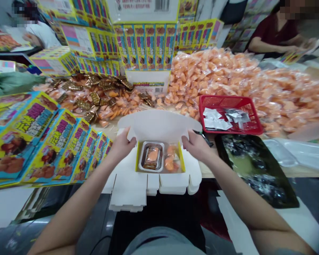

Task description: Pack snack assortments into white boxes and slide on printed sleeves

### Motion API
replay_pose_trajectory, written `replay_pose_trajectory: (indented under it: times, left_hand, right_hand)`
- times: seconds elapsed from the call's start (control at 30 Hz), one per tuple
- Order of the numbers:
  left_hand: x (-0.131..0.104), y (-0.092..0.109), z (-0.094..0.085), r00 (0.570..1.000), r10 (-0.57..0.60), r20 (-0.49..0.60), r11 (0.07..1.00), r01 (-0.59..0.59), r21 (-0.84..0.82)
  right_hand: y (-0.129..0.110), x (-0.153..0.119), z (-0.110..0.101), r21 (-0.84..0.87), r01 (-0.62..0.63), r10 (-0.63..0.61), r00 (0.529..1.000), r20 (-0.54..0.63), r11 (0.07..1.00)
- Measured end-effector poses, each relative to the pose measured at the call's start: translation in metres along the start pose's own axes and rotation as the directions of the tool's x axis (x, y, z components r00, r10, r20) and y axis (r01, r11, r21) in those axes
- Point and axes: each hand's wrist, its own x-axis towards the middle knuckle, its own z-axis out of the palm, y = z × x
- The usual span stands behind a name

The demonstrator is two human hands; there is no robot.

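An open carton (182, 164) with yellow edges lies in front of me on a stack of flat white box blanks (130, 189). Its white lid (159, 124) stands raised at the back. Inside, a foil tray (162, 166) with small packets sits on the left, and orange pieces in clear wrap (171, 159) are on the right. My left hand (124, 142) pinches the lid's left side between thumb and fingers. On the opposite side, my right hand (195, 143) is closed on the lid's right edge. A dark object (204, 138) shows beside the right hand, too unclear to name.
Printed cartons (55, 141) lean at left, with more stacked (146, 46) behind. Bagged orange pieces (215, 71) heap at back right. A red basket (231, 131) holds silver sachets; a dark tray (276, 177) holds clear-wrapped black items. Two people (271, 35) sit across.
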Motion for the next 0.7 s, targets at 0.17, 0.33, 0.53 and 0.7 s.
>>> replay_pose_trajectory:
  times: [0.17,0.33,0.53,0.7]
  left_hand:
    - [-0.049,-0.001,0.003,0.961,0.196,0.196,0.981,-0.195,-0.021]
    - [-0.080,-0.018,-0.002,0.859,0.312,0.406,0.934,-0.355,0.033]
    - [-0.098,-0.027,0.008,0.846,0.315,0.430,0.932,-0.361,0.026]
    - [-0.051,-0.009,-0.004,0.919,0.162,0.358,0.942,-0.035,-0.335]
  right_hand:
    - [0.027,-0.067,0.052,0.123,0.169,-0.161,0.984,-0.074,0.978]
    - [0.070,-0.102,0.081,0.009,0.224,-0.224,0.974,0.030,0.975]
    - [0.068,-0.108,0.071,-0.104,0.485,-0.488,0.873,-0.010,0.868]
    - [0.038,-0.054,0.034,0.175,0.310,-0.314,0.950,-0.007,0.935]
